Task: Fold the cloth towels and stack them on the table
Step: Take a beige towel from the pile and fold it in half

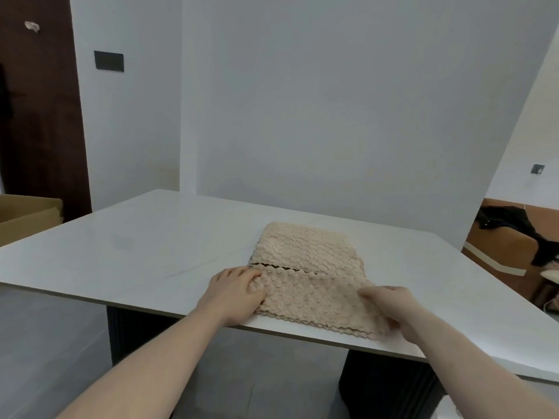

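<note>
- While the left hand (234, 293) and right hand (390, 306) curl their fingers round the near towel (314, 297), it lies on the white counter (136, 252).
- Just behind sits a folded towel (305, 249).
- A cardboard box (27, 216) stands far left.

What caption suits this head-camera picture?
Left hand and right hand grip a beige towel near the white table's edge.

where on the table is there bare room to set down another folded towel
Bare top lies left of the beige towels and the left hand, out to the table edge. A narrower strip lies behind the towels and to their right. The near edge is crowded: both hands, the right hand included, grip the front towel.
</note>
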Demonstrator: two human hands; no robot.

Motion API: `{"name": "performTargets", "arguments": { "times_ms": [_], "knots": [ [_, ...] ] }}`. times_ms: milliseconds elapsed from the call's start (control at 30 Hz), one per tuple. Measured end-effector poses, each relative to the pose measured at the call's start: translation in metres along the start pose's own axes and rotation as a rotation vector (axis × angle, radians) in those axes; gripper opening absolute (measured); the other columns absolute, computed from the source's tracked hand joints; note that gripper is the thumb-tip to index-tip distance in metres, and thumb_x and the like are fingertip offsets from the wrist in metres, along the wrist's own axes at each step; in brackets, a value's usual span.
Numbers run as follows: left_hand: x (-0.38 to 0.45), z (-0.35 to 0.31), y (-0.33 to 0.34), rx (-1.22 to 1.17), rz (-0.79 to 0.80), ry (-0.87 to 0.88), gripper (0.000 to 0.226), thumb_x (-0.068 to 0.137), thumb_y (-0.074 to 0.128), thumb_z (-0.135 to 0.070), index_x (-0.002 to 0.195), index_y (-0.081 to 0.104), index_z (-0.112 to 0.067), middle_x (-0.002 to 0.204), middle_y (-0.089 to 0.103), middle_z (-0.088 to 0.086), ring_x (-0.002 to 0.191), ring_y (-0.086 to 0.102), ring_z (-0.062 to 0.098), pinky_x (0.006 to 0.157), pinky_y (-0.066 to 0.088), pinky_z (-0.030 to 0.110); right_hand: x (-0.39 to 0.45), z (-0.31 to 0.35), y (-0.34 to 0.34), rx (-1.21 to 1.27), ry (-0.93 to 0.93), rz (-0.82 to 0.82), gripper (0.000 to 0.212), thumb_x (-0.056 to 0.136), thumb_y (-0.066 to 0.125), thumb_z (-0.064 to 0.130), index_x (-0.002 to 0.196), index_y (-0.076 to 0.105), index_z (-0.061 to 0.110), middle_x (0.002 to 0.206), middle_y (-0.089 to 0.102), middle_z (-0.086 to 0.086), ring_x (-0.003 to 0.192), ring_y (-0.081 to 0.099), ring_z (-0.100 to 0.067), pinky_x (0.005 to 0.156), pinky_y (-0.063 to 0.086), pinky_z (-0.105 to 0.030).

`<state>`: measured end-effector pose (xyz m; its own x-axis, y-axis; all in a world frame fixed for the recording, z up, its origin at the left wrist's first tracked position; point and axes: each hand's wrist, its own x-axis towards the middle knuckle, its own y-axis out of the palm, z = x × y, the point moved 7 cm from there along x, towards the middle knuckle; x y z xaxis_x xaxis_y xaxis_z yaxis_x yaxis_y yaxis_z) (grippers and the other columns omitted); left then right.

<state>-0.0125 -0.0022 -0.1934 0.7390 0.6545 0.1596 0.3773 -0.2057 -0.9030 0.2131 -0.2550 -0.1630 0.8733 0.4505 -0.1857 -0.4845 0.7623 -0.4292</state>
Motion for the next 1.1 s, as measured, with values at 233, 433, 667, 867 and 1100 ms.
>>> {"name": "performTargets", "arguments": {
  "times_ms": [233,433,667,867,1100],
  "knots": [
    [-0.002,0.001,-0.008,-0.135,-0.03,-0.013,0.056,0.089,0.047,-0.041,0.146,0.045,-0.041,0.155,0.04,-0.013,0.143,0.035,0.014,0.12,0.023,0.036,0.007,0.031,0.022,0.2,-0.046,0.171,0.053,0.076,0.086,0.018,0.126,0.067,0.012,0.106,0.079,-0.011,0.099,0.076,-0.03,0.092,0.061,-0.046],
    [-0.004,0.005,-0.016,-0.317,-0.089,-0.046,0.045,0.093,0.051,-0.034,0.138,0.052,-0.036,0.15,0.045,-0.011,0.137,0.041,0.014,0.112,0.034,0.035,-0.012,0.073,0.054,0.341,-0.14,0.218,0.045,0.086,0.075,0.003,0.127,0.059,0.011,0.109,0.072,-0.013,0.088,0.068,-0.025,0.068,0.06,-0.031],
    [-0.007,0.007,-0.021,-0.501,-0.112,-0.067,0.029,0.078,0.05,-0.037,0.103,0.065,-0.046,0.132,0.054,-0.017,0.125,0.049,0.01,0.106,0.041,0.038,-0.026,0.093,0.104,0.375,-0.159,0.26,0.049,0.089,0.07,-0.001,0.132,0.052,0.011,0.102,0.07,-0.018,0.059,0.065,-0.016,0.059,0.062,-0.029],
    [-0.003,0.007,-0.025,-0.556,-0.121,-0.061,0.03,0.074,0.048,-0.048,0.078,0.077,-0.046,0.114,0.064,-0.023,0.109,0.061,0.007,0.102,0.047,0.039,-0.042,0.088,0.146,0.354,-0.16,0.367,0.052,0.09,0.066,-0.009,0.134,0.047,0.008,0.112,0.062,-0.013,0.069,0.071,-0.025,0.082,0.064,-0.046],
    [-0.003,0.008,-0.023,-0.502,-0.139,-0.062,0.027,0.071,0.067,-0.071,0.066,0.075,-0.046,0.112,0.063,-0.031,0.112,0.058,-0.002,0.102,0.046,0.035,-0.038,0.086,0.122,0.247,-0.44,0.203,0.038,0.091,0.064,-0.003,0.122,0.063,0.019,0.121,0.068,0.006,0.08,0.076,-0.018,0.073,0.064,-0.035]
  ]
}}
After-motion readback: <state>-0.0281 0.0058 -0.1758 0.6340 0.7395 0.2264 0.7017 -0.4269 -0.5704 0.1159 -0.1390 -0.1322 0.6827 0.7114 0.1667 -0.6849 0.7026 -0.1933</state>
